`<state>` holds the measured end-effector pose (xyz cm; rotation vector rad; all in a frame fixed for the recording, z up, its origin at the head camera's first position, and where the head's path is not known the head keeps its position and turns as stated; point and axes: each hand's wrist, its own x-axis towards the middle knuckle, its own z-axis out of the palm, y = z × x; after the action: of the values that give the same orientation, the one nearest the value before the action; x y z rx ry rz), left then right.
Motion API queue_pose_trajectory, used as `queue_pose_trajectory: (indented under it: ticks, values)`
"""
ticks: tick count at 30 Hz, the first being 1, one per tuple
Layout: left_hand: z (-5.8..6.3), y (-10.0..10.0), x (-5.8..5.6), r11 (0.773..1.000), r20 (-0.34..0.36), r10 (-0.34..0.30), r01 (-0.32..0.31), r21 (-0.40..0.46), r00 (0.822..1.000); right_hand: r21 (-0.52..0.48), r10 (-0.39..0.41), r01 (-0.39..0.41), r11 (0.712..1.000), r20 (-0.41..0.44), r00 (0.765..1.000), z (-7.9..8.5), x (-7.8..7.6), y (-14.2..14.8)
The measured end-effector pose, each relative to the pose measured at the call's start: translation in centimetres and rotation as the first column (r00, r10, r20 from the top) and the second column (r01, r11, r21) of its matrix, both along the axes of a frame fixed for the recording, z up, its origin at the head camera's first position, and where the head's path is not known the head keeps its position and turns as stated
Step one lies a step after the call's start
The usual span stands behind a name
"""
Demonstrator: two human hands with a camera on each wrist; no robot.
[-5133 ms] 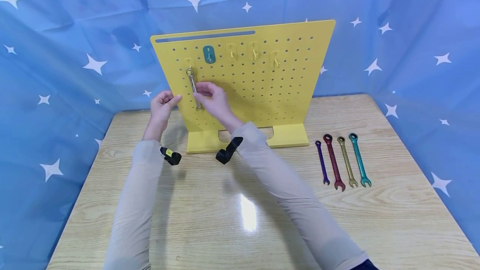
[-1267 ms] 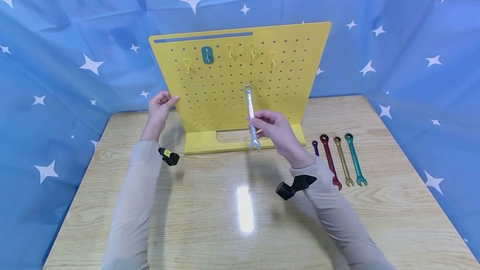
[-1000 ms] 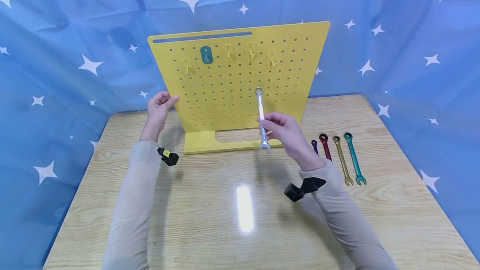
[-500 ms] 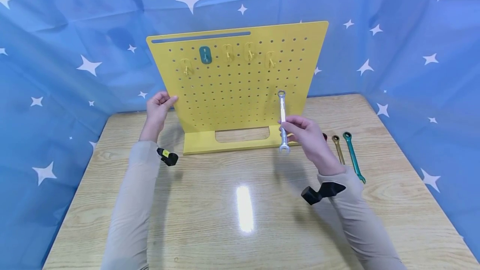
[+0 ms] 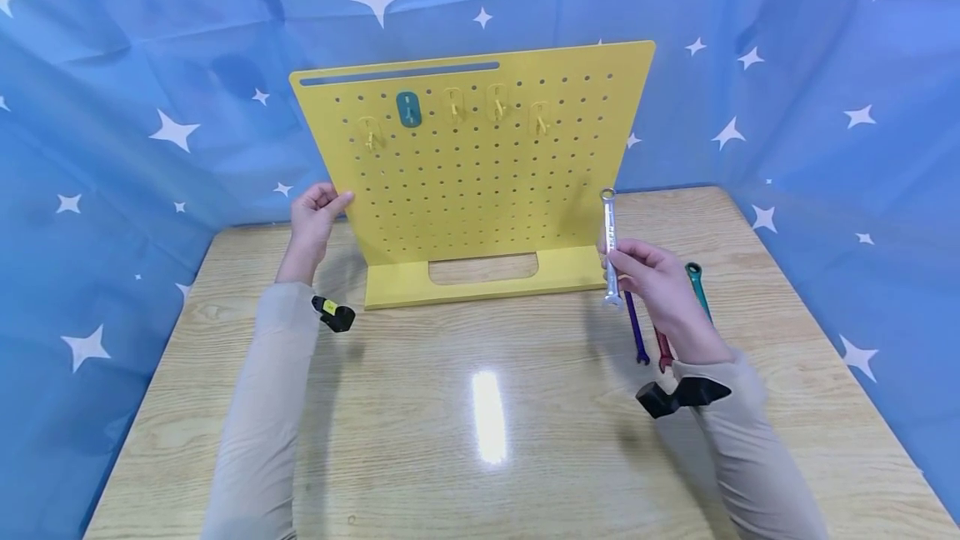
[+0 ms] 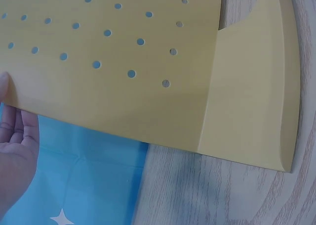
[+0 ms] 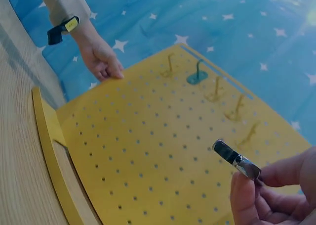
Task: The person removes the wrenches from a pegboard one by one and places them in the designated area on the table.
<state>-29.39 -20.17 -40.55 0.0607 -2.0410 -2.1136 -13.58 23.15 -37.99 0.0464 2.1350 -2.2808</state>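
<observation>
My right hand (image 5: 656, 290) pinches a silver combination wrench (image 5: 609, 227) between thumb and fingers. It stands nearly upright, ring end up, off the table by the lower right corner of the yellow pegboard (image 5: 465, 182). Seen from the right wrist, one end of the wrench (image 7: 236, 158) sticks out of the grip. My left hand (image 5: 311, 223) grips the board's left edge, thumb in front and fingers behind, also seen in the left wrist view. Below the right hand lie a purple wrench (image 5: 637, 332), a red wrench (image 5: 663, 348) and a teal wrench (image 5: 697, 286), partly covered.
Across the board's upper part sit several yellow hooks (image 5: 497, 104) and one teal hook (image 5: 408, 109), with nothing hanging on them. The board's base (image 5: 397, 286) rests on the wooden table (image 5: 420, 407). A blue curtain (image 5: 225, 7) with white stars hangs behind.
The silver wrench, earlier hanging on the leftmost hook, is off it and has moved right in my right hand. That hand now hides the gold wrench. My left hand stays at the board's edge.
</observation>
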Motion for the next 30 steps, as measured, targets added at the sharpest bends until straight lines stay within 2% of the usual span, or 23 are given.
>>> queue_pose_trajectory:
  ticks: [8, 17, 23, 30]
  values:
    - [0.0, -0.1, 0.0, 0.999, -0.025, -0.009, 0.01, 0.03, 1.0, -0.053, -0.045, 0.045, 0.998, -0.005, 0.999, -1.0, 0.9, 3.2]
    - [0.0, -0.1, 0.1, 0.999, -0.026, -0.01, 0.011, 0.033, 1.0, 0.025, -0.114, 0.113, 0.993, 0.039, 0.993, -2.3, 2.0, 7.0]
    - [-0.1, -0.1, 0.1, 0.999, -0.029, -0.008, 0.009, 0.035, 1.0, 0.11, -0.158, 0.149, 0.983, 0.071, 0.985, -3.1, 2.6, 9.2]
    - [-0.1, 0.1, 0.2, 1.0, -0.041, -0.008, 0.009, 0.023, 0.999, 0.093, -0.184, 0.175, 0.98, 0.093, 0.979, -4.4, 3.1, 11.4]
